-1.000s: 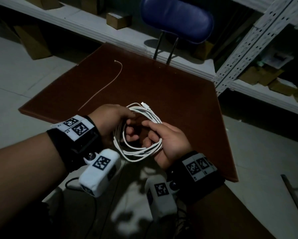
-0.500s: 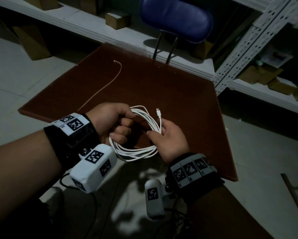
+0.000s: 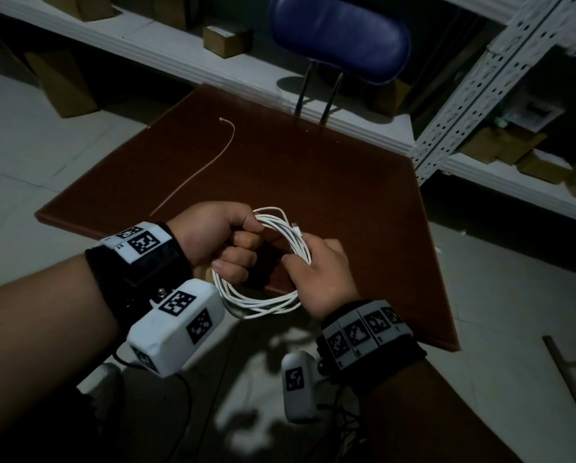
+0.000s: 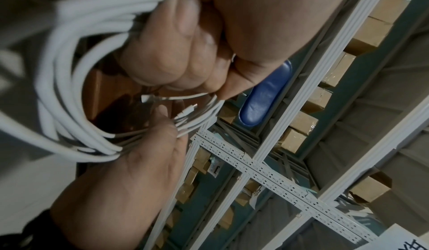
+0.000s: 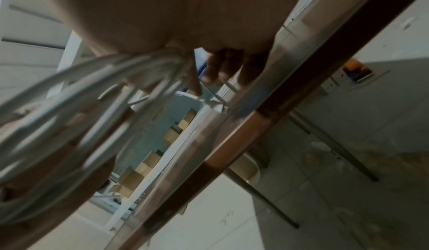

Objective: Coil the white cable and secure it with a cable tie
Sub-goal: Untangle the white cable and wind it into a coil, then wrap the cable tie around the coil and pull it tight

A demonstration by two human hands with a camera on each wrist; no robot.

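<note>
Your left hand [image 3: 218, 240] is a closed fist, knuckles up; your right hand [image 3: 323, 279] faces it just beside, fingers curled inward, both forearms reaching forward, banded at the wrists.

Bare forearms, each wrist strapped with a black band and a white camera pod

The left hand [image 3: 213, 235] and the right hand [image 3: 326, 279] are bare, and no sleeve covers either forearm. A broad black band [image 3: 139, 269] wraps the left wrist, topped by a white strip of square black-and-white coded markers; a small metal stud sits at its lower edge. Below it hangs a rounded white pod [image 3: 176, 332] printed with more such markers, a thin dark wire trailing from its underside. The right wrist wears a matching black band [image 3: 370, 342] with a row of grey-white marker tiles, and a smaller white pod [image 3: 298, 385] carrying one marker.
</note>
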